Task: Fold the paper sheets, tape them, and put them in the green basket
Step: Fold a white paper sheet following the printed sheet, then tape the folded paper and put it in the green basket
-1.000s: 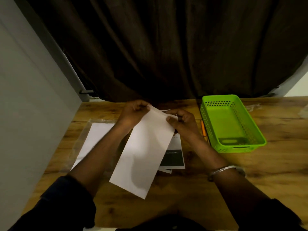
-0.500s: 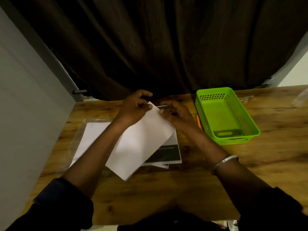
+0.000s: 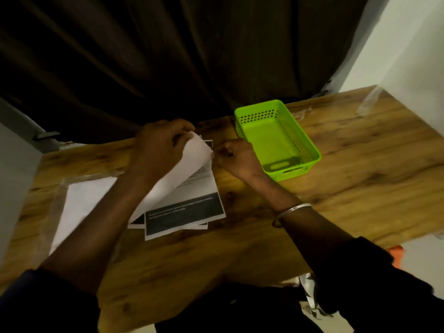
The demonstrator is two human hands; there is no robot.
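The white sheet [image 3: 189,164] is not in the green basket [image 3: 312,150]. It is held just left of the basket, lifted at its far end and slanting down toward the person. It looks already folded once, though the blur does not let me be sure. The left hand [image 3: 161,147] grasps its far edge, with the fingers curled over the paper. The right hand [image 3: 236,156], between the sheet and the basket, has bent fingers with the tips at the sheet's corner; whether they pinch the paper or something small I cannot tell. Under the sheet, also left of the basket, lie printed sheets [image 3: 189,212] with dark bands, and farther left of the basket is a plastic sleeve [image 3: 57,203] with blank paper. I judge that the folding step is in hand. The danger is a crooked crease: the sheet hangs in the air, so its edges may slip apart before they are pressed. The loose printed sheets may also be dragged, and the right hand, so near the basket, could push it.
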